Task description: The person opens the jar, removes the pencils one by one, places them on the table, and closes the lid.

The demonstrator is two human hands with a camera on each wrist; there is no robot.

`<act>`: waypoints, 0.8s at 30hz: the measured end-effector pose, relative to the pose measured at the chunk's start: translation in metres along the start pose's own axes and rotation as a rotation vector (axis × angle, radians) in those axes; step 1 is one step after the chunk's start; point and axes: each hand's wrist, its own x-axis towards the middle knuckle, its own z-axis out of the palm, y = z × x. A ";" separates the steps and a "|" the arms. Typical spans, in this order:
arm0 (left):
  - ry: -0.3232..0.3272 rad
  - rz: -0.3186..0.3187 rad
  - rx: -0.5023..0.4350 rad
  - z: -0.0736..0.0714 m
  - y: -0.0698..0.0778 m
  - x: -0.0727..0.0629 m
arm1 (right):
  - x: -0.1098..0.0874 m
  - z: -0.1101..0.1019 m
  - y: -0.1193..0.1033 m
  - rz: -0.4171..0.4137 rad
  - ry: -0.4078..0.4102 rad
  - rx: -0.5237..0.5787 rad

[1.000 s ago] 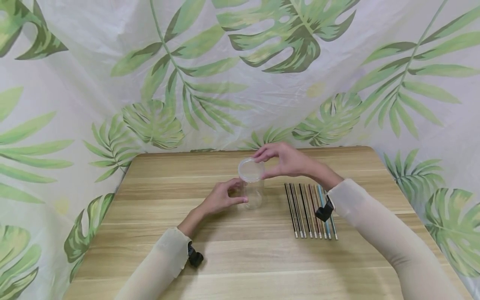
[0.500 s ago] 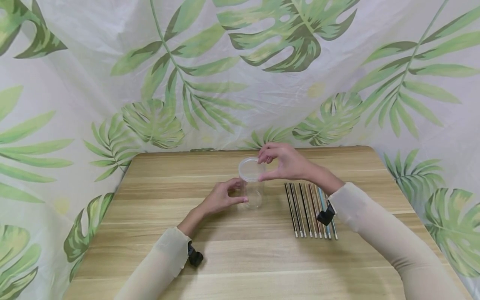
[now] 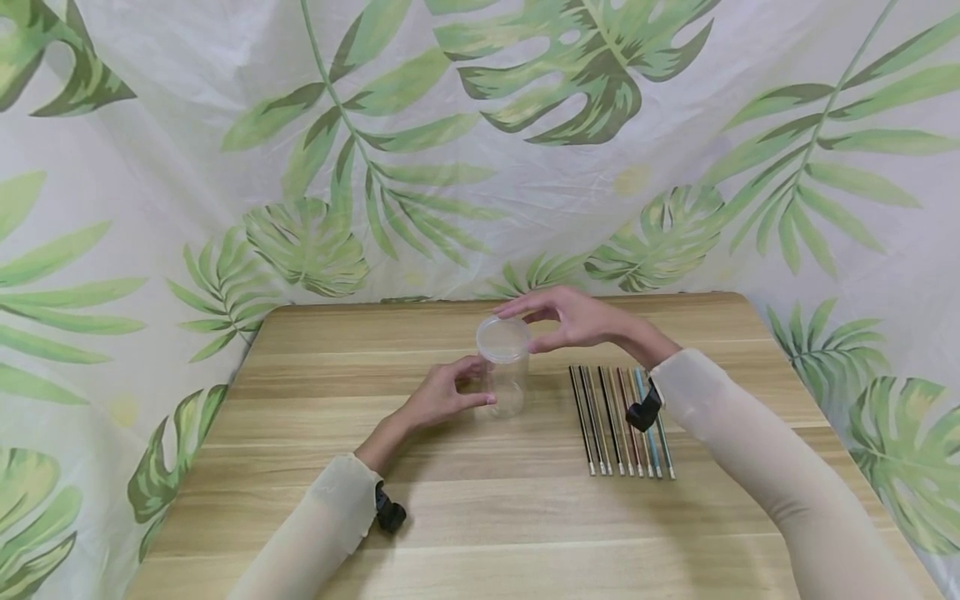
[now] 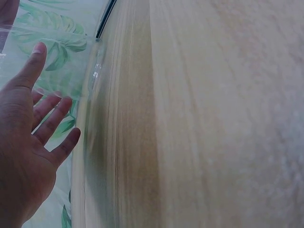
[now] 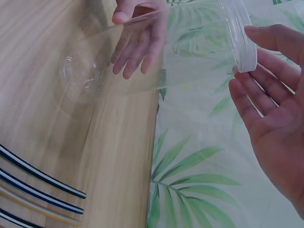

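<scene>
A clear plastic jar [image 3: 504,392] stands upright on the table, a round see-through lid [image 3: 502,340] with a pale rim on its top. My left hand [image 3: 441,390] holds the jar low from the left, thumb in front and fingers behind. In the left wrist view the left hand [image 4: 26,128] has its fingers spread along the jar wall. From the right, my right hand [image 3: 573,321] grips the lid's rim between thumb and fingers. The right wrist view shows the lid [image 5: 241,38] between the thumb and fingers of the right hand [image 5: 278,99].
Several pencils [image 3: 621,425] lie side by side on the wooden table [image 3: 480,517], right of the jar and partly below the right sleeve. A leaf-patterned cloth [image 3: 525,208] hangs directly behind the table's far edge.
The right hand first drew its fingers back along the rim, then reached them farther left over the lid's far side, thumb shifting right. The left hand and jar stayed in place.
</scene>
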 end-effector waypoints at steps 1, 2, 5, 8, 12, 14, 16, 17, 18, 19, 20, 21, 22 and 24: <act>-0.001 0.002 0.002 0.000 0.000 0.000 | 0.000 0.000 0.000 0.003 0.004 -0.003; 0.000 0.005 0.005 0.000 0.000 0.000 | 0.000 0.001 0.000 0.005 0.012 -0.007; 0.000 0.009 0.007 -0.001 0.001 0.001 | 0.000 0.002 -0.001 0.010 0.052 -0.029; -0.002 0.004 0.009 -0.001 0.002 0.001 | -0.001 0.005 -0.003 0.008 0.106 -0.085; -0.007 -0.005 0.007 -0.002 0.002 0.001 | -0.003 0.012 -0.003 -0.038 0.184 -0.234; -0.009 -0.008 0.009 -0.002 0.002 0.002 | -0.003 0.015 -0.004 -0.074 0.228 -0.300; -0.010 -0.007 0.011 -0.002 0.001 0.002 | -0.004 0.018 -0.004 -0.095 0.268 -0.349; -0.011 -0.007 0.011 -0.002 0.001 0.001 | -0.004 0.019 -0.005 -0.097 0.286 -0.365; -0.012 -0.007 0.011 -0.002 0.001 0.001 | -0.004 0.021 -0.005 -0.100 0.303 -0.377; -0.012 -0.008 0.010 -0.002 0.001 0.001 | -0.004 0.022 -0.005 -0.098 0.316 -0.384; -0.013 -0.008 0.009 -0.002 0.000 0.001 | -0.005 0.023 -0.005 -0.095 0.326 -0.394; -0.012 -0.008 0.008 -0.002 0.001 0.001 | -0.005 0.024 -0.005 -0.095 0.333 -0.404; -0.011 -0.010 0.008 -0.002 0.001 0.001 | -0.005 0.025 -0.006 -0.097 0.337 -0.413; -0.011 -0.011 0.007 -0.001 0.000 0.001 | -0.005 0.026 -0.006 -0.105 0.336 -0.426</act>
